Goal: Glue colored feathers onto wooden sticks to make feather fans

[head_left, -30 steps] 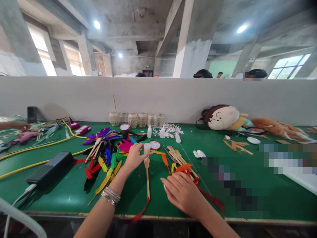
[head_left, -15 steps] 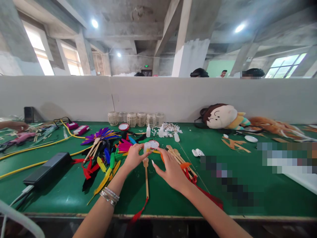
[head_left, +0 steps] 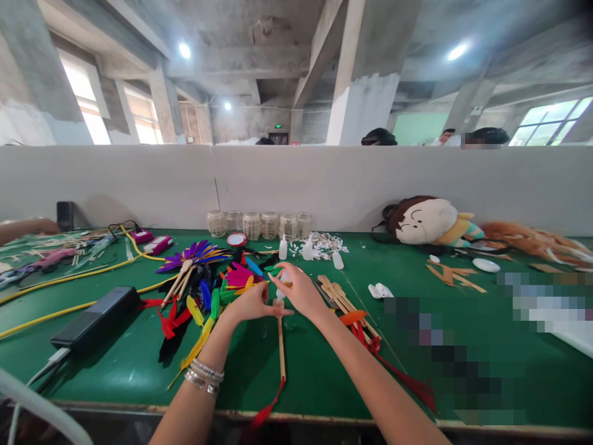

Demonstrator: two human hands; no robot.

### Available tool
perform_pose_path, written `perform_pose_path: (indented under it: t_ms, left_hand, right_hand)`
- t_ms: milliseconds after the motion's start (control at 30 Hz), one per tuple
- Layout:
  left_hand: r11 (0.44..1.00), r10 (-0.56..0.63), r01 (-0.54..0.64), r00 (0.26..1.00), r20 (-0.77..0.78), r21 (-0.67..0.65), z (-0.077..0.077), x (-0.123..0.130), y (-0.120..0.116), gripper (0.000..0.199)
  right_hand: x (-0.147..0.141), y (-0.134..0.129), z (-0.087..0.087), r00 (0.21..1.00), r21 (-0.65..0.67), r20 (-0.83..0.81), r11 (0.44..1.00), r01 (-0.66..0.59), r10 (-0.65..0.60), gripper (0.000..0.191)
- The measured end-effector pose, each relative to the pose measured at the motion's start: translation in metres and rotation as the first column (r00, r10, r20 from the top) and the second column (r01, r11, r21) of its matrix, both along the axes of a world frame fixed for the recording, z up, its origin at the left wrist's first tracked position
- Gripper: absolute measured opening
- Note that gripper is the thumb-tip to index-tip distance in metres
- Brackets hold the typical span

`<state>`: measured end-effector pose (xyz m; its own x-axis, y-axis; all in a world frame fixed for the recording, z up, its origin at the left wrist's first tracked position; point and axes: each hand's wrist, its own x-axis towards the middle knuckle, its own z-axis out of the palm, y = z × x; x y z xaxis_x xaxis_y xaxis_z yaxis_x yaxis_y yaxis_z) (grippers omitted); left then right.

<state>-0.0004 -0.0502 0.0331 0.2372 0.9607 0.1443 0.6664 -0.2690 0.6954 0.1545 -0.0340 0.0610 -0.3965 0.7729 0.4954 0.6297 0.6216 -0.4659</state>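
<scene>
1. The left hand [head_left: 250,304] and right hand [head_left: 296,290] are together above the desk, nearly meeting around a small white plastic squeeze bottle [head_left: 281,292], which is partly hidden by the fingers.
2. The right hand's fingertips are clamped on the bottle. The left hand's fingers reach just beneath it, but whether they grip it, I cannot tell.
3. A thin wooden stick [head_left: 280,346] with a red tassel [head_left: 267,411] lies on the green desk [head_left: 315,386] directly below the hands.
4. Left of the hands are a purple-and-blue feather fan [head_left: 192,252], pink feathers [head_left: 238,276], and a yellow feather [head_left: 195,311]. Further left is a black rectangular block [head_left: 95,321].
5. To the right lies a bundle of flat wooden sticks [head_left: 345,308] with an orange feather [head_left: 353,317].
6. Along the far edge stand a row of clear glass jars [head_left: 259,225] and a plush doll [head_left: 428,221].
7. Another person's forearm [head_left: 25,230] enters at the far left.
</scene>
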Motion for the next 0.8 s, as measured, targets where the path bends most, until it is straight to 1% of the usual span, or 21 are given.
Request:
perform_pose_path:
  t_ms: [33,67,100,167,200,233,300,400,467,567,633,733,800]
  left_hand:
    - [0.993,-0.049,0.041,0.996,-0.072,-0.110,0.003,-0.001,-0.003,0.050]
    - [0.971,-0.110,0.081,0.987,-0.120,-0.226,0.006,-0.002,-0.006,0.051]
    - [0.935,-0.166,0.110,0.976,-0.142,-0.336,0.008,-0.002,-0.008,0.054]
    - [0.856,-0.238,0.141,0.962,-0.137,-0.498,0.012,0.000,-0.012,0.058]
    - [0.828,-0.247,0.144,0.961,-0.122,-0.541,0.013,0.002,-0.013,0.059]
    - [0.815,-0.240,0.139,0.965,-0.109,-0.563,0.014,0.004,-0.014,0.059]
    - [0.807,-0.210,0.122,0.974,-0.088,-0.578,0.014,0.008,-0.014,0.058]
    - [0.800,-0.171,0.094,0.982,-0.076,-0.593,0.012,0.010,-0.012,0.057]
    - [0.791,-0.172,0.099,0.983,-0.065,-0.603,0.010,0.010,-0.011,0.057]
    - [0.789,-0.179,0.112,0.982,-0.051,-0.604,0.008,0.009,-0.009,0.057]
    - [0.787,-0.181,0.118,0.982,-0.045,-0.606,0.008,0.008,-0.009,0.057]
    - [0.781,-0.192,0.136,0.981,-0.027,-0.610,0.009,0.009,-0.010,0.058]
    - [0.778,-0.194,0.142,0.981,-0.019,-0.611,0.009,0.009,-0.010,0.059]
  right_hand:
    - [0.001,0.000,0.002,0.997,0.025,0.074,1.000,-0.002,0.000,0.026]
    - [0.002,-0.001,0.004,0.989,0.052,0.148,0.999,-0.003,-0.005,0.024]
    - [0.002,-0.001,0.006,0.977,0.074,0.214,0.997,-0.004,-0.012,0.023]
    - [0.001,-0.001,0.010,0.952,0.088,0.306,0.996,-0.019,-0.009,0.022]
    - [-0.001,0.000,0.012,0.945,0.084,0.328,0.996,-0.038,0.008,0.022]
    - [-0.002,0.000,0.014,0.941,0.072,0.337,0.995,-0.066,0.038,0.021]
    - [-0.004,0.000,0.018,0.939,0.028,0.324,0.991,-0.131,0.115,0.021]
    - [-0.004,0.000,0.024,0.935,-0.041,0.310,0.985,-0.170,0.174,0.031]
    - [-0.003,-0.002,0.026,0.929,-0.041,0.329,0.986,-0.164,0.168,0.029]
    - [0.000,-0.005,0.024,0.937,0.006,0.320,0.989,-0.151,0.141,0.019]
    - [0.003,-0.006,0.021,0.964,0.044,0.250,0.993,-0.108,0.094,0.016]
    - [0.005,-0.005,0.016,0.995,0.086,0.103,0.996,-0.021,0.012,0.012]
    - [0.004,-0.003,0.014,0.998,0.081,0.062,0.997,-0.017,0.012,0.010]
